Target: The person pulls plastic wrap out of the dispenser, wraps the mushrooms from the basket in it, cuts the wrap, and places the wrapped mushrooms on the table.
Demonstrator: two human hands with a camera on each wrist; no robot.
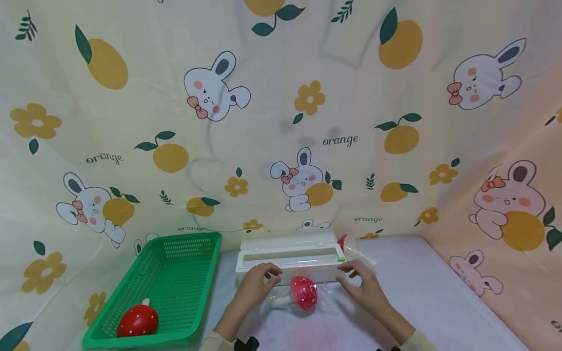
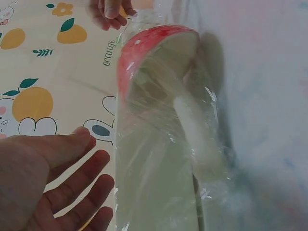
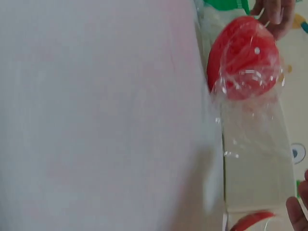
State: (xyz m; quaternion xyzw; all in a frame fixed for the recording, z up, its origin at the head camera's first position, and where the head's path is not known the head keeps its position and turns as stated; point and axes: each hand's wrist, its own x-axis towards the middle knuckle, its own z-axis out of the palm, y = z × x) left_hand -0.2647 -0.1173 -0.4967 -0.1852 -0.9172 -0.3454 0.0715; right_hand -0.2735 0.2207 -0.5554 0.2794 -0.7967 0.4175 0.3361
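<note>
Before the white box (image 1: pixel 307 268), I see left hand (image 1: pixel 258 282) and right hand (image 1: pixel 362 284), both loosely spread, holding nothing, flanking the wrapped mushroom (image 1: pixel 304 294).

Right across the upper frame I've got a cream, softly creased printed sheet (image 1: pixel 263 131), busy with white cartoon rabbits (image 1: pixel 217 87), rounded yellow-orange fruits (image 1: pixel 400 44) and five-petalled yellow flowers (image 1: pixel 310 97)! Swing to the right edge: I see a peach-tinted side panel (image 1: pixel 487 139), same print. Bottom right, a flat whitish tabletop (image 1: pixel 408 287), flushing pink at bottom centre, softly lit.
</note>
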